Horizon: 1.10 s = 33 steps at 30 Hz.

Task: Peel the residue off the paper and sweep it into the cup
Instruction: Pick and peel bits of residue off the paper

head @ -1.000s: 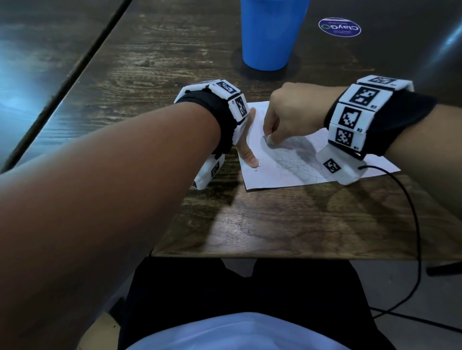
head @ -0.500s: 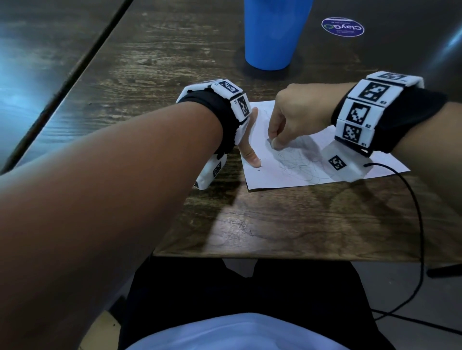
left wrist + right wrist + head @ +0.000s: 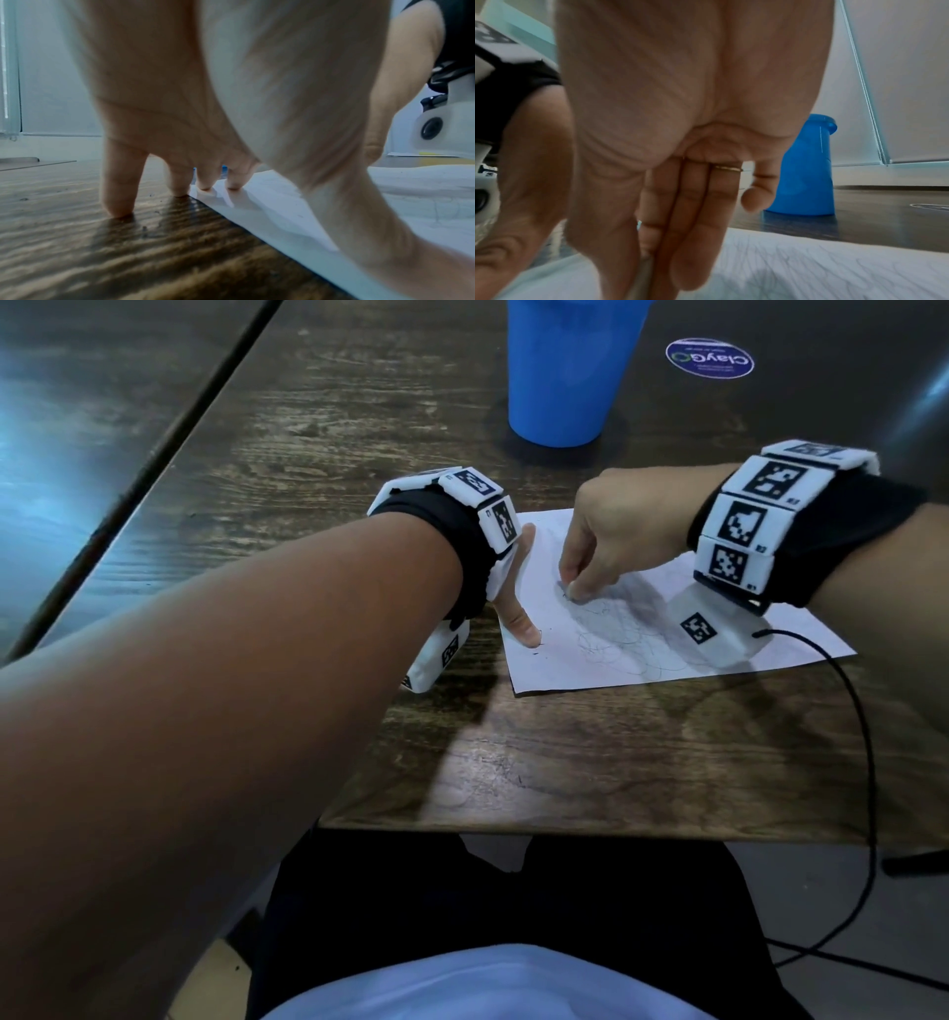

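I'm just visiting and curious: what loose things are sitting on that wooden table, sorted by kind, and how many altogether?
Blue cup: 1
White sheet of paper with scribbles: 1
Round blue sticker: 1
Total: 3

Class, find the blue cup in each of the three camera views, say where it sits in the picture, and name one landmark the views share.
Head view: blue cup at top centre, beyond the paper, its rim cut off by the frame.
Left wrist view: only a blue sliver shows between the fingers.
Right wrist view: the cup stands right of centre, behind the little finger.
Shared landmark: the white paper on the wooden table.
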Available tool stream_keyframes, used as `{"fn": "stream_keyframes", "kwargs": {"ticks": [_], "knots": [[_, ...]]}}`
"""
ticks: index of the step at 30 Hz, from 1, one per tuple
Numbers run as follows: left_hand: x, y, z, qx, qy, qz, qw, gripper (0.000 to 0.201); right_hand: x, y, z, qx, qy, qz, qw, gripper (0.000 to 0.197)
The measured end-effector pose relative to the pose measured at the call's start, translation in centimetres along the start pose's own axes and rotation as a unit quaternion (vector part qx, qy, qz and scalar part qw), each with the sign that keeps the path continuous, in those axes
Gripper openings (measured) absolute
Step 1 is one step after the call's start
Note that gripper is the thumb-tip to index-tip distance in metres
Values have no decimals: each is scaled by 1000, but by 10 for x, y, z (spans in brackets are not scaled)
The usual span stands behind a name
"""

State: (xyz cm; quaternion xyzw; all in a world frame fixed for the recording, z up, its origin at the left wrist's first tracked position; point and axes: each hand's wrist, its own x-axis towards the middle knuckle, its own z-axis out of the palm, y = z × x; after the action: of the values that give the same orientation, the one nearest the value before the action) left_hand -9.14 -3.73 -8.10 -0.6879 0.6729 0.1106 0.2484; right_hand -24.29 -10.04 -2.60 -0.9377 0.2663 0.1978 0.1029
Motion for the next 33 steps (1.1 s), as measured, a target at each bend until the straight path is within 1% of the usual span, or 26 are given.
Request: {"fn": "stream_keyframes", "kwargs": {"ticks": [2, 5, 8, 10, 12, 13, 16, 18, 20, 22, 25, 27, 30, 32, 33], "knots": [[-3, 2, -4, -4, -5, 0, 1000, 178, 0, 1, -1, -5, 6, 1, 1000, 9], [-7, 3, -4, -7, -7, -1, 1000, 187, 9, 1, -1, 2, 61, 26, 998, 10], [-12, 3, -4, -15, -5, -3, 1000, 183, 16, 2, -4, 6, 118, 59, 991, 10], [-14, 4, -5, -17, -2, -5, 1000, 177, 19, 5, -4, 12, 138, 64, 988, 11], [-14, 3, -4, -25, -3, -8, 1000, 176, 21, 6, -3, 15, 132, 53, 990, 10], [-13, 2, -3, -30, -6, -10, 999, 178, 20, 7, -3, 18, 117, 47, 992, 9], [-8, 0, -1, -35, -14, -16, 999, 183, 15, 7, -8, 23, 31, 33, 999, 6], [-6, 1, -2, -25, -14, -18, 999, 183, 14, 9, -11, 16, 6, 31, 999, 8], [-8, 3, -3, -23, -14, -14, 1000, 182, 17, 9, -10, 14, 26, 38, 999, 7], [-11, 3, -3, -30, -13, -11, 999, 178, 24, 9, -8, 22, 73, 47, 996, 7], [-13, 3, -3, -34, -8, -9, 999, 181, 30, 8, -7, 23, 138, 62, 988, 9], [-14, 3, -3, -32, -6, -4, 999, 181, 32, 10, -5, 24, 157, 66, 985, 10], [-17, 4, -6, -34, -10, -5, 999, 182, 33, 11, -3, 21, 142, 52, 988, 9], [-18, 6, -9, -41, -20, -6, 999, 187, 31, 12, -6, 24, 97, 50, 994, 6], [-18, 7, -11, -43, -24, -7, 999, 185, 30, 12, -9, 20, 72, 50, 996, 4]]}}
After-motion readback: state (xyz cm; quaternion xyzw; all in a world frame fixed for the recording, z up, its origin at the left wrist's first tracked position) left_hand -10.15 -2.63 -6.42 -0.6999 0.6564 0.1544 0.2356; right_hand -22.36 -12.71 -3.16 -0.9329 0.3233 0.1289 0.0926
